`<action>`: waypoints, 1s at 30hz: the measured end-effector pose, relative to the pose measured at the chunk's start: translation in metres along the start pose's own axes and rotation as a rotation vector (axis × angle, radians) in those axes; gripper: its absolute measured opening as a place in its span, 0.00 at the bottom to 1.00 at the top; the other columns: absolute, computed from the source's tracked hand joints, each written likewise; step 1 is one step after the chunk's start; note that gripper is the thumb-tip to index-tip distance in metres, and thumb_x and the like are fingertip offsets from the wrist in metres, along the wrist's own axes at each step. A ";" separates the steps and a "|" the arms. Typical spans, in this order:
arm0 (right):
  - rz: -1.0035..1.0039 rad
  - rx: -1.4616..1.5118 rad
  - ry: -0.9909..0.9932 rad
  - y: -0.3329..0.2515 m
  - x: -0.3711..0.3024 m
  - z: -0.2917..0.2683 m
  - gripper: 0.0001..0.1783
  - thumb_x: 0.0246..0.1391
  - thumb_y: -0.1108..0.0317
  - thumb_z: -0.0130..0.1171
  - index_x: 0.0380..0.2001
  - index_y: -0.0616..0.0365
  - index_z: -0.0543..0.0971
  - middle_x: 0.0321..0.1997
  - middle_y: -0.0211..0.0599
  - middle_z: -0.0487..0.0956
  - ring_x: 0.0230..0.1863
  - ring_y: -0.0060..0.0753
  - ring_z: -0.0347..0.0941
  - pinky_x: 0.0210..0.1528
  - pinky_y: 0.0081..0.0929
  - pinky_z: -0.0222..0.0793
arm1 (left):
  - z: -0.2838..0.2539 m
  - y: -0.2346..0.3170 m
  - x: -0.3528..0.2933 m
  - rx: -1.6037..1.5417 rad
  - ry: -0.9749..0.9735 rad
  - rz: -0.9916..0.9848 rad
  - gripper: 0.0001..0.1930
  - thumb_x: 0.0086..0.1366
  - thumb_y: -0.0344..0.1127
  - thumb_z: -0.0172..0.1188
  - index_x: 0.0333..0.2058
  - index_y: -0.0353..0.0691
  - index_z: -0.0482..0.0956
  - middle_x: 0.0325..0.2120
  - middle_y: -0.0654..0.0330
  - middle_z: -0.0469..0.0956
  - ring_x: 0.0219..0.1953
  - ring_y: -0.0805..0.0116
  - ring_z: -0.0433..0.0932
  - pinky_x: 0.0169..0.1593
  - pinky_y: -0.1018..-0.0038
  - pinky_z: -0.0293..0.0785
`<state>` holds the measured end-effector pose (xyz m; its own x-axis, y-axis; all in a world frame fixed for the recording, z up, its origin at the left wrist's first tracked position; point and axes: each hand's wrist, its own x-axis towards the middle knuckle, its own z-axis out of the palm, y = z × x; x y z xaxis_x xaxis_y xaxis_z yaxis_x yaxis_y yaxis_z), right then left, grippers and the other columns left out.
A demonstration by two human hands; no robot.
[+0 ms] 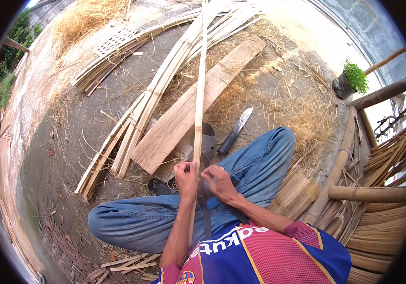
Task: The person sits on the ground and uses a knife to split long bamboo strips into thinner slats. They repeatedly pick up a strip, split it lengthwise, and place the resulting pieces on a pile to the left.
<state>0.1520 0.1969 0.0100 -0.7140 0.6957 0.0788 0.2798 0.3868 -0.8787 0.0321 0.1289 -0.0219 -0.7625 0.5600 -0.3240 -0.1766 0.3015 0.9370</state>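
Note:
A long pale bamboo strip (200, 104) runs from my lap away past the far rim of the view. My left hand (186, 177) is closed around its near part, thumb and fingers pressed on it. Just to the right, my right hand (219, 182) has its fingers drawn into a pinch close beside the strip; what lies between the fingertips is too small to make out. A dark strap (204, 203) hangs below the hands over my lap. Beyond my right hand, a knife (236, 131) with a black handle lies on the ground by my bent knee.
A wooden plank (174, 125) lies slantwise ahead, with bundles of bamboo strips (151, 99) to its left. Curly shavings (278, 104) cover the ground. A bamboo frame (340, 156), stacked strips (378, 236) and a potted plant (353, 78) stand right. Short offcuts (134, 262) lie near left.

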 end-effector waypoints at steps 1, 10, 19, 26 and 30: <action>0.035 0.015 -0.019 0.001 0.000 -0.002 0.08 0.59 0.71 0.61 0.34 0.66 0.77 0.33 0.49 0.77 0.36 0.49 0.77 0.38 0.38 0.71 | 0.002 -0.001 0.000 0.008 -0.003 0.020 0.16 0.70 0.41 0.60 0.39 0.29 0.78 0.47 0.53 0.64 0.31 0.68 0.80 0.25 0.76 0.82; 0.688 0.810 -0.048 0.045 0.073 0.005 0.29 0.68 0.44 0.52 0.47 0.64 0.74 0.45 0.45 0.80 0.43 0.43 0.80 0.45 0.36 0.78 | -0.004 0.016 -0.017 0.299 0.084 0.234 0.33 0.71 0.37 0.57 0.71 0.43 0.56 0.56 0.46 0.62 0.26 0.67 0.81 0.28 0.74 0.82; 0.547 1.275 -0.078 0.019 0.124 0.032 0.18 0.72 0.50 0.47 0.50 0.53 0.66 0.31 0.27 0.67 0.25 0.20 0.65 0.29 0.22 0.69 | -0.062 0.061 -0.086 -0.062 -0.337 -0.328 0.25 0.73 0.40 0.57 0.63 0.37 0.63 0.28 0.61 0.75 0.20 0.79 0.73 0.20 0.83 0.68; 0.443 1.330 -0.071 -0.083 0.131 0.003 0.15 0.74 0.53 0.43 0.48 0.54 0.65 0.27 0.24 0.61 0.23 0.15 0.58 0.26 0.17 0.61 | -0.091 0.093 -0.102 0.010 -0.262 -0.094 0.12 0.75 0.41 0.55 0.38 0.37 0.75 0.19 0.68 0.70 0.19 0.82 0.65 0.22 0.78 0.61; 0.403 1.342 -0.110 -0.081 0.149 0.012 0.14 0.75 0.54 0.42 0.47 0.53 0.65 0.28 0.25 0.62 0.25 0.17 0.59 0.29 0.20 0.64 | -0.103 0.103 -0.083 0.111 -0.233 -0.049 0.14 0.74 0.42 0.55 0.38 0.34 0.75 0.18 0.60 0.72 0.21 0.73 0.69 0.27 0.70 0.66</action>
<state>0.0153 0.2615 0.0873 -0.7957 0.5447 -0.2650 -0.2983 -0.7331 -0.6112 0.0130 0.0344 0.1147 -0.5890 0.7012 -0.4017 -0.1302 0.4082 0.9035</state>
